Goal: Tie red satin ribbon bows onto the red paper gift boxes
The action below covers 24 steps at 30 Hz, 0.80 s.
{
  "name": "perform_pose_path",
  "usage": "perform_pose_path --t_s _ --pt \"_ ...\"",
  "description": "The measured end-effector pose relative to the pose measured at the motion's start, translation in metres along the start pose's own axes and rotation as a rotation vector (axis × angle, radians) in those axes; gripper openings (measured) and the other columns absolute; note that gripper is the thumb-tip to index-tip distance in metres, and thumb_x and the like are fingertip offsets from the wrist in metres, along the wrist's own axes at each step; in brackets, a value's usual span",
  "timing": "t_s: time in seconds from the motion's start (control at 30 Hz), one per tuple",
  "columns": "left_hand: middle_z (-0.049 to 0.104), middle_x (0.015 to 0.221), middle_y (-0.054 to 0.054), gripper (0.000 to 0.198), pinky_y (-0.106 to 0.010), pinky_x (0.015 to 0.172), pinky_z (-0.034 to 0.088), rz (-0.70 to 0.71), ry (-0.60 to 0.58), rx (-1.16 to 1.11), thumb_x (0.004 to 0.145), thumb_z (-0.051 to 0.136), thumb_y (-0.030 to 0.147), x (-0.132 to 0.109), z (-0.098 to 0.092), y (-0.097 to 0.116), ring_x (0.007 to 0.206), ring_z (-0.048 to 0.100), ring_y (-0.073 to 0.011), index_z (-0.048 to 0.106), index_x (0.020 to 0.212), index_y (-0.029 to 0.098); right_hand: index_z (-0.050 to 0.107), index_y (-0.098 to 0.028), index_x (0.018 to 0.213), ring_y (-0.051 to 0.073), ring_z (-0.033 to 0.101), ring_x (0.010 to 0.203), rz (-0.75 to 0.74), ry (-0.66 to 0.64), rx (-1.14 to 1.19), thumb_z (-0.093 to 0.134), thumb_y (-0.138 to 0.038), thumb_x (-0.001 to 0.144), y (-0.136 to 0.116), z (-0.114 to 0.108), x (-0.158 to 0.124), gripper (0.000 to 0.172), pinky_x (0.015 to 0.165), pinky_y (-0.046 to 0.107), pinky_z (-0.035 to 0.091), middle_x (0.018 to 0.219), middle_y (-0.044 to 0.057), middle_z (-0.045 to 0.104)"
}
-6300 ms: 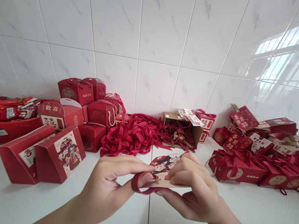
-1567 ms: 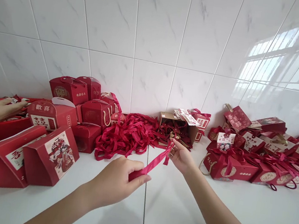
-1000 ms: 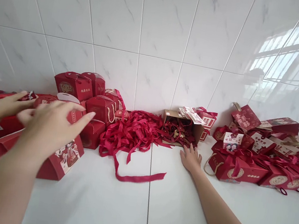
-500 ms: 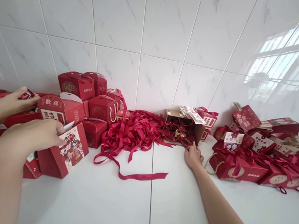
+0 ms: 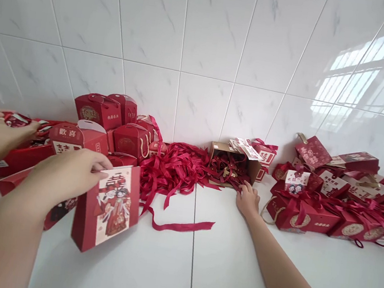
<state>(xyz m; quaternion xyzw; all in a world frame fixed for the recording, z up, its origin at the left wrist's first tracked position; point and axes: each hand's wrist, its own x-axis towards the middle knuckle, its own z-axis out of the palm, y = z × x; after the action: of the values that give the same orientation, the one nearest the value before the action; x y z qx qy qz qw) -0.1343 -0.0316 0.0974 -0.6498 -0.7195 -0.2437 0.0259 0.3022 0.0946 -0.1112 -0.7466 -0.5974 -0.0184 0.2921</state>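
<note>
Tabletop (image 5: pixel 153 267): box (image 5: pixel 116 214) (red) beneath left hand (image 5: pixel 66 171)

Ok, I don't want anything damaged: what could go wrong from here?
The left hand holds the illustrated red box near its top, so it might slip or crease. The cards lie atop the carton; a nudge from the right hand nearby could spill them. The loose ribbon strand could snag.
</note>
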Motion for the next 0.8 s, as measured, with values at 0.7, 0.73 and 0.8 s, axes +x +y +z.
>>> perform_pose_path --t_s 0.7,0.73,0.8 --pt "0.058 0.120 -0.006 0.026 -0.037 0.099 0.043 0.579 0.064 -0.603 0.085 0.055 0.026 -0.057 0.053 0.098 0.116 0.052 -0.0218 0.056 0.111 0.024 0.059 -0.022 0.090 0.010 0.052 0.057 -0.212 -0.254 1.349 0.063 -0.046 0.075 -0.110 -0.145 -0.053 0.028 0.050 0.023 0.043 0.079 0.001 0.057" --pt "0.055 0.126 -0.005 0.034 -0.037 0.101 0.042 0.567 0.014 -0.652 0.085 0.057 0.027 -0.061 0.051 0.099 0.120 0.049 -0.0220 0.052 0.118 0.026 0.059 -0.023 0.086 0.009 0.050 0.055 -0.205 -0.343 1.526 0.068 -0.040 0.072 -0.116 -0.155 -0.063 0.024 0.048 0.022 0.042 0.077 0.000 0.056" --pt "0.050 0.134 -0.005 0.046 -0.036 0.101 0.045 0.551 -0.149 -0.795 0.085 0.059 0.028 -0.069 0.046 0.099 0.123 0.048 -0.0217 0.043 0.128 0.031 0.061 -0.023 0.083 0.008 0.047 0.051 -0.171 -0.485 1.718 0.073 -0.034 0.070 -0.125 -0.170 -0.082 0.021 0.045 0.021 0.040 0.072 -0.001 0.054"
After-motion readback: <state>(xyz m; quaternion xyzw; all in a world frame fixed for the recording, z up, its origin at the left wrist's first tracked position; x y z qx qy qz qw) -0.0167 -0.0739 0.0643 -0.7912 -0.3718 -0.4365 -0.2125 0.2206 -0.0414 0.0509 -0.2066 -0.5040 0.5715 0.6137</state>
